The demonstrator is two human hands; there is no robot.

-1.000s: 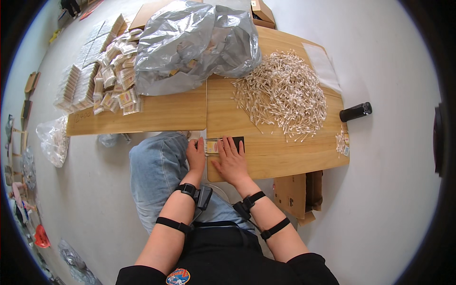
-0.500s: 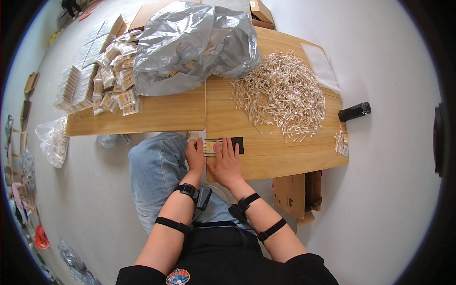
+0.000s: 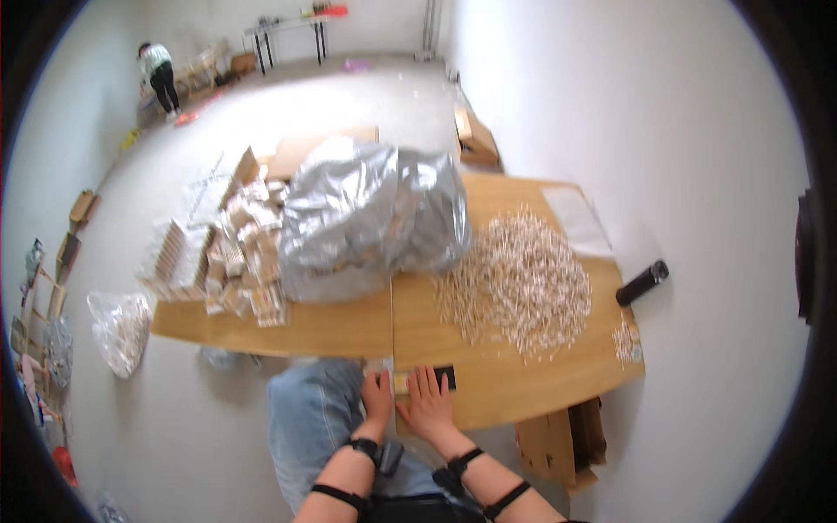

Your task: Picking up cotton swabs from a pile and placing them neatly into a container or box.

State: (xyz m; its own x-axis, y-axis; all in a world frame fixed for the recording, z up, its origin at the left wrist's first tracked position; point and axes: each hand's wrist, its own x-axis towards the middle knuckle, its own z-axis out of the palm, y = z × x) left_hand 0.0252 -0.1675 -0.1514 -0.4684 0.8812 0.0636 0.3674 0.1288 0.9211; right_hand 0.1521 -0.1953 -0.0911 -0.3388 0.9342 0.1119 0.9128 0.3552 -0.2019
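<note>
Hiding much of a small, flat, pale packet with a yellow patch [image 3: 401,383], my right hand [image 3: 427,404] lies palm down, its fingers stretched flat and slightly apart. My left hand [image 3: 377,398] is at the packet's nine o'clock, fingers bent; blur keeps me from telling whether they grip it. Only a strip shows between my hands, near the left edge of the light-brown wooden tabletop [image 3: 506,392], its contents too smeared to read. At three o'clock a flat black rectangular piece [image 3: 447,376] sticks out, partly covered; at one o'clock lies a heap of pale, thin cotton swabs [image 3: 523,283].
</note>
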